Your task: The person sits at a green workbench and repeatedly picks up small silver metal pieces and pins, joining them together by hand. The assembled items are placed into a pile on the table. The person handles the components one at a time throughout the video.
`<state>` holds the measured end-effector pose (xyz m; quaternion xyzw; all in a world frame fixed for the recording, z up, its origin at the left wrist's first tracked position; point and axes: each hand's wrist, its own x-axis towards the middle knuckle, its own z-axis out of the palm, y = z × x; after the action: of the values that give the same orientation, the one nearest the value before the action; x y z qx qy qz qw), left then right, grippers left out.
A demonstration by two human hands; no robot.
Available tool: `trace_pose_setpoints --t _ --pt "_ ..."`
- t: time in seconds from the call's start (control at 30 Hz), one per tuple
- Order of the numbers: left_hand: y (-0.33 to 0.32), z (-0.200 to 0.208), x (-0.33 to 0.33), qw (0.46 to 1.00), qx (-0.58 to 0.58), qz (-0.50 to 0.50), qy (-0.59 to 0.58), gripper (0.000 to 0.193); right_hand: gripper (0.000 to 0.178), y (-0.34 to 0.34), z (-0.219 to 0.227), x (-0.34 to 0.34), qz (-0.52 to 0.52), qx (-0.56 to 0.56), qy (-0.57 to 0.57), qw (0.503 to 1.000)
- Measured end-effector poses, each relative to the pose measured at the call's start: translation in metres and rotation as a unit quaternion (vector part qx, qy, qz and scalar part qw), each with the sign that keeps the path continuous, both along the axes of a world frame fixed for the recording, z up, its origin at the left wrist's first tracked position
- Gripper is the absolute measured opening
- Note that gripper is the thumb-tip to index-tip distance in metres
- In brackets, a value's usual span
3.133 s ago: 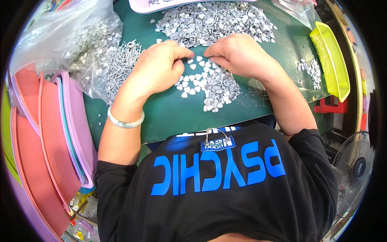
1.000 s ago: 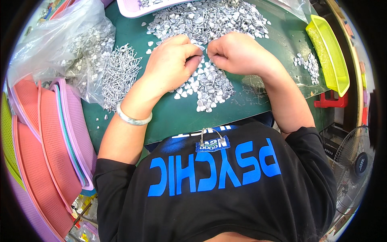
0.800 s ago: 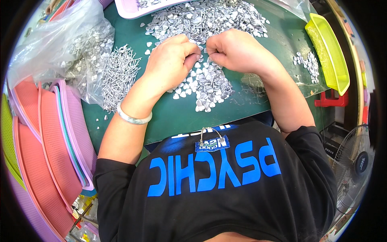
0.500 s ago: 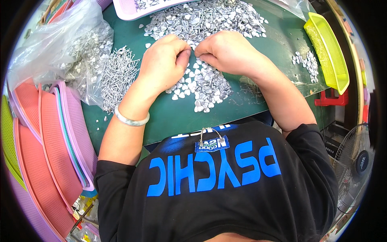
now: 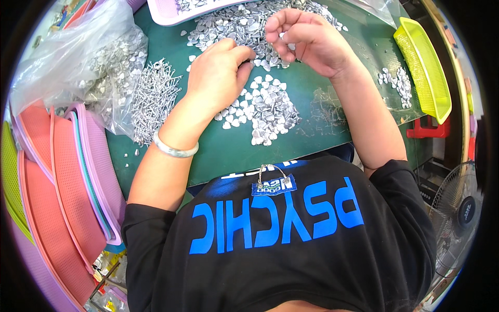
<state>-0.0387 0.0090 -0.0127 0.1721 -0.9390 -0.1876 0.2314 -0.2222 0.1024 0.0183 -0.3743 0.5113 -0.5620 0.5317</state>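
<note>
A large heap of small silvery heart-shaped pieces lies across the far middle of the table. At its near left edge is my left hand, back up, fingers curled down with thumb and forefinger close together; whatever they hold is hidden. My right hand is raised over the heap's right part, palm turned partly inward, with its fingers curled around a few heart-shaped pieces. Nearer me, below both hands, lies a smaller pile of the same heart-shaped pieces, several of them scattered toward the left.
Left of my left hand lie many thin metal pins beside a clear plastic bag of small pieces. A pink tray stands at the far edge. Stacked baskets fill the left side. A yellow-green basket stands right, near another small pile.
My right hand has lifted away from my left, moved up and right, and turned its palm inward, showing heart-shaped pieces in it. The left hand has shifted only slightly.
</note>
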Motion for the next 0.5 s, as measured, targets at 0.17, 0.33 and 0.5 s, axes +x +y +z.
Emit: trace_pose_setpoints --t 0.17,0.33,0.5 --pt "0.000 -0.003 -0.002 1.000 0.007 0.008 0.006 0.009 0.014 0.001 -0.008 0.019 0.039 -0.019 0.498 0.866" --pt "0.001 -0.004 -0.002 1.000 0.016 0.017 0.007 0.011 0.013 0.001 -0.019 0.030 0.029 -0.063 0.655 0.752" --pt "0.001 -0.005 -0.002 1.000 0.025 0.013 0.014 0.012 0.010 0.000 -0.020 0.029 0.020 -0.059 0.653 0.755"
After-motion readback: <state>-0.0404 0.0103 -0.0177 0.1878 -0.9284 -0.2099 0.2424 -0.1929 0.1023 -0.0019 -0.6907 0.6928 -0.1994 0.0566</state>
